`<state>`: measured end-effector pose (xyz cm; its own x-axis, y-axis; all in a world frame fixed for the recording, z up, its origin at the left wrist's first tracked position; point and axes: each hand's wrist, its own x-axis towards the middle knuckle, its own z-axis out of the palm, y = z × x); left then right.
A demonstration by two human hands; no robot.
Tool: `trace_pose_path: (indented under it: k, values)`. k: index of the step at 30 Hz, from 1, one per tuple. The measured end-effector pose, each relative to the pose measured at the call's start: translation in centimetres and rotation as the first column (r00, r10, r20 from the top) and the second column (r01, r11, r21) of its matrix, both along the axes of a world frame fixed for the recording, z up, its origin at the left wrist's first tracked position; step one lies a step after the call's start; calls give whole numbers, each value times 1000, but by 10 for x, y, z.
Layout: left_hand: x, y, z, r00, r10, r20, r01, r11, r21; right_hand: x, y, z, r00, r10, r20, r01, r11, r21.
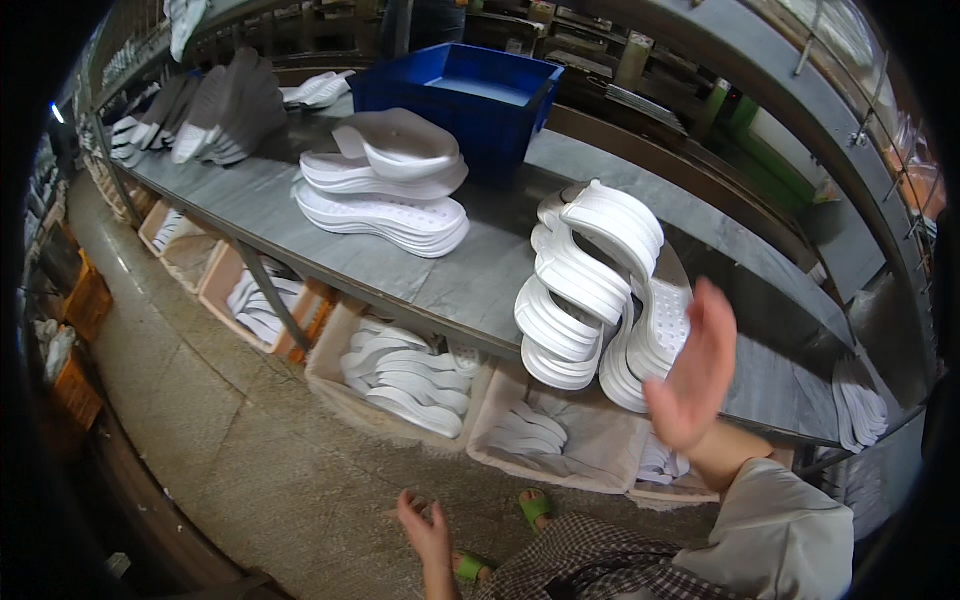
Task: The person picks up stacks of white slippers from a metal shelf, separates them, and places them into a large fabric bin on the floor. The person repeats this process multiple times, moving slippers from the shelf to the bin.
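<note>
A pile of white shoe soles [590,270] sits near the front edge of the grey work table, some stacked flat and some tipped on their sides. Just right of it, my right hand [697,365] is raised with its fingers stretched out and the thumb apart, holding nothing; whether it touches the nearest sole I cannot tell. Low over the floor, away from the table, my left hand [427,528] hangs with fingers apart and nothing in it. Another stack of white soles [385,185] lies farther left on the table.
Behind the stacks stands a blue bin [455,85]. More soles [225,105] lean together at the table's far left, and several [858,405] stand at its right end. Beneath the front edge, lined crates [325,375] hold more soles. Orange crates [75,380] line the aisle's left side.
</note>
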<state>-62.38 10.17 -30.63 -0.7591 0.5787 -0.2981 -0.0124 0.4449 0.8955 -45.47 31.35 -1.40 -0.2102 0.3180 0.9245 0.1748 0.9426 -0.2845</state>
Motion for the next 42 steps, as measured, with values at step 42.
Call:
trace_pose_path:
  k: [42]
  values:
    - [170, -110, -168, 925, -347, 153, 376, 785, -493, 188, 75, -417, 135, -17, 991, 794, 601, -98]
